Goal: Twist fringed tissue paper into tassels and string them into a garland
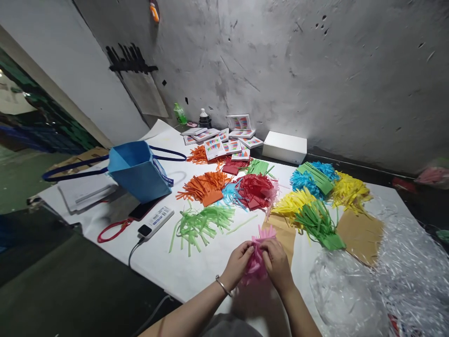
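Observation:
Near the table's front edge, a pink tissue-paper tassel (257,267) is between my two hands. My left hand (239,263), with a bangle at its wrist, pinches the tassel's left side. On the other side my right hand (275,260) has its fingers closed on the same pink paper. Strips of it spread out above and below the hands. A light green tassel (203,223) lies loosely to the left. Farther back are an orange tassel (206,185) and a red tassel (255,189). To the right lies a dark green tassel (317,222) by a yellow one (293,203).
A blue bag (135,168) stands at the left, beside a phone (145,209) and a white power bank (157,222). Printed flat packs (213,147) and a white box (285,146) sit near the wall. Clear plastic (351,290) and brown cardboard (363,236) lie at the right.

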A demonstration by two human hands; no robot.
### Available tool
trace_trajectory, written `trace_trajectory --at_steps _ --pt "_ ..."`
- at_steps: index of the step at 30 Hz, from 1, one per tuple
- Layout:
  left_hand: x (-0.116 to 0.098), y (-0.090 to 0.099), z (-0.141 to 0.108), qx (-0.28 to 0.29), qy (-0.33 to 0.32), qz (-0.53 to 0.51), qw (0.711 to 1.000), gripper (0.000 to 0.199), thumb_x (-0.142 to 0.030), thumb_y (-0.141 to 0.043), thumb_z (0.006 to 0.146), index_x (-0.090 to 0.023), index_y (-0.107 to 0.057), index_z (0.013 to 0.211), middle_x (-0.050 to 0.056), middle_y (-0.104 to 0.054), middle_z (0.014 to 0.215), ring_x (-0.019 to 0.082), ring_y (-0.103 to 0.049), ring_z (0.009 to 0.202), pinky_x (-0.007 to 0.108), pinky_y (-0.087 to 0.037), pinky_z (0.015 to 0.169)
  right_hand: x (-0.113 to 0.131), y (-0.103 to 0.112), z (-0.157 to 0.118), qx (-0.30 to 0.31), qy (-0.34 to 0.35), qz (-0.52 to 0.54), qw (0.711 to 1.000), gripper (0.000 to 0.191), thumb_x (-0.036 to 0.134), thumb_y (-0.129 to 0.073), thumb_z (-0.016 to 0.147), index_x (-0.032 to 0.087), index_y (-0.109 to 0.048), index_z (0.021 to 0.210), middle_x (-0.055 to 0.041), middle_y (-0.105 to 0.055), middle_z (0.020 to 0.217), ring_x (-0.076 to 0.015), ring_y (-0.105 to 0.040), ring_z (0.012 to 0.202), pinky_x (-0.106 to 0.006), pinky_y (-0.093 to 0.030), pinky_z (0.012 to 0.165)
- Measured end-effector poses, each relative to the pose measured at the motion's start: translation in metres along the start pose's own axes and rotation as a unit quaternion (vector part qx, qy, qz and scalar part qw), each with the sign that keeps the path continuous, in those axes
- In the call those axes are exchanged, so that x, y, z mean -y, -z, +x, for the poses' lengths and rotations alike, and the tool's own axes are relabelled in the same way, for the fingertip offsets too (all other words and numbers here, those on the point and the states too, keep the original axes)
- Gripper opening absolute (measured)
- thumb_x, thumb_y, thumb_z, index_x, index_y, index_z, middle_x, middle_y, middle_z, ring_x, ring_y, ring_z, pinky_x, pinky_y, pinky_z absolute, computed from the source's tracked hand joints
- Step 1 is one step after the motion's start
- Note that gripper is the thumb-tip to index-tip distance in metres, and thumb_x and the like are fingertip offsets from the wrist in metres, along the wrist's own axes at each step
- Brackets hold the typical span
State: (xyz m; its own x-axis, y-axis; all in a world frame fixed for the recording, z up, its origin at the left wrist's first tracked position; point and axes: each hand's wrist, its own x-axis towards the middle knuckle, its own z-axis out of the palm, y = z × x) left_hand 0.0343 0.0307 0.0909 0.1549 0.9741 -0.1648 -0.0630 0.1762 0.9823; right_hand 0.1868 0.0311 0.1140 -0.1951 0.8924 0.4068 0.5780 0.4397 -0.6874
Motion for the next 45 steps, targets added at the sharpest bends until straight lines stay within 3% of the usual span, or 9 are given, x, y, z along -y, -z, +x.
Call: trace_trajectory --at_steps 8,16,21,24,27,30,34,41,45 --pt "0.003 0.0 -0.001 0.005 0.007 -0.005 1.0 0.037 -0.048 -0.057 0.082 -0.017 -0.067 0.1 0.007 -0.07 0.098 0.021 -0.06 0.093 0.032 -0.045 0.088 0.0 -0.001 -0.005 -0.011 -0.02 0.025 0.999 0.011 0.018 -0.05 0.087 0.021 -0.059 0.093 -0.0052 -0.065 0.087 -0.0191 -0.061 0.082 -0.031 -0.05 0.074" --pt "-0.003 0.002 -0.002 0.026 -0.017 0.043 0.999 0.033 -0.043 -0.055 0.085 -0.017 -0.067 0.101 0.007 -0.07 0.098 0.022 -0.06 0.091 0.031 -0.045 0.086 -0.006 0.002 -0.007 -0.012 -0.051 0.024 0.998 0.019 0.019 -0.048 0.089 0.02 -0.058 0.105 -0.0069 -0.067 0.097 -0.0202 -0.063 0.091 -0.034 -0.051 0.08" --pt "-0.008 0.005 -0.004 0.038 -0.049 0.133 0.989 0.029 -0.037 -0.049 0.089 -0.019 -0.069 0.099 0.007 -0.069 0.095 0.021 -0.06 0.09 0.031 -0.044 0.084 -0.005 0.003 -0.005 0.019 -0.002 -0.014 1.0 0.023 0.022 -0.048 0.091 0.02 -0.059 0.112 -0.0074 -0.068 0.098 -0.0203 -0.063 0.09 -0.034 -0.049 0.081" --pt "-0.011 0.006 -0.005 0.049 -0.068 0.195 0.977 0.028 -0.034 -0.046 0.091 -0.021 -0.069 0.099 0.006 -0.069 0.092 0.021 -0.06 0.087 0.03 -0.045 0.082 -0.006 0.003 -0.003 0.025 0.015 -0.052 0.998 0.021 0.022 -0.049 0.091 0.021 -0.064 0.105 -0.0056 -0.067 0.086 -0.0204 -0.061 0.082 -0.035 -0.047 0.078" --pt "-0.014 0.011 -0.004 0.091 -0.091 0.245 0.961 0.024 -0.029 -0.048 0.089 -0.023 -0.069 0.099 0.005 -0.069 0.092 0.021 -0.061 0.087 0.03 -0.045 0.082 -0.009 0.005 -0.001 0.023 -0.069 0.027 0.997 0.019 0.023 -0.05 0.089 0.022 -0.069 0.089 -0.0047 -0.064 0.081 -0.0208 -0.059 0.08 -0.034 -0.045 0.077" --pt "-0.018 0.015 -0.002 0.086 -0.112 0.271 0.952 0.023 -0.028 -0.048 0.089 -0.024 -0.068 0.101 0.006 -0.068 0.095 0.021 -0.061 0.09 0.032 -0.046 0.083 -0.013 0.006 -0.001 0.039 -0.178 0.152 0.971 0.017 0.029 -0.055 0.084 0.022 -0.066 0.073 -0.0026 -0.062 0.074 -0.0207 -0.058 0.075 -0.031 -0.044 0.071" --pt "-0.021 0.015 -0.007 0.038 -0.147 0.266 0.952 0.028 -0.031 -0.046 0.091 -0.022 -0.059 0.114 0.01 -0.062 0.11 0.022 -0.058 0.1 0.035 -0.046 0.089 -0.017 0.003 -0.005 0.044 -0.247 0.219 0.943 0.024 0.037 -0.055 0.082 0.02 -0.061 0.067 0.0016 -0.058 0.062 -0.0176 -0.055 0.061 -0.027 -0.041 0.058" --pt "-0.011 0.012 -0.016 0.101 -0.176 0.33 0.922 0.037 -0.009 -0.049 0.083 -0.024 -0.06 0.116 0.007 -0.063 0.104 0.02 -0.059 0.097 0.031 -0.047 0.087 -0.017 -0.008 -0.018 0.049 -0.332 0.389 0.858 0.034 0.052 -0.064 0.072 0.018 -0.06 0.07 0.001 -0.06 0.061 -0.0168 -0.056 0.059 -0.029 -0.046 0.06" --pt "-0.001 0.019 -0.018 0.118 -0.215 0.39 0.888 0.031 -0.013 -0.047 0.087 -0.022 -0.062 0.113 0.009 -0.065 0.101 0.021 -0.061 0.092 0.03 -0.048 0.08 -0.013 -0.015 -0.031 0.031 -0.367 0.458 0.809 0.039 0.055 -0.068 0.069 0.016 -0.062 0.076 -0.0025 -0.064 0.065 -0.0187 -0.061 0.062 -0.033 -0.048 0.065"
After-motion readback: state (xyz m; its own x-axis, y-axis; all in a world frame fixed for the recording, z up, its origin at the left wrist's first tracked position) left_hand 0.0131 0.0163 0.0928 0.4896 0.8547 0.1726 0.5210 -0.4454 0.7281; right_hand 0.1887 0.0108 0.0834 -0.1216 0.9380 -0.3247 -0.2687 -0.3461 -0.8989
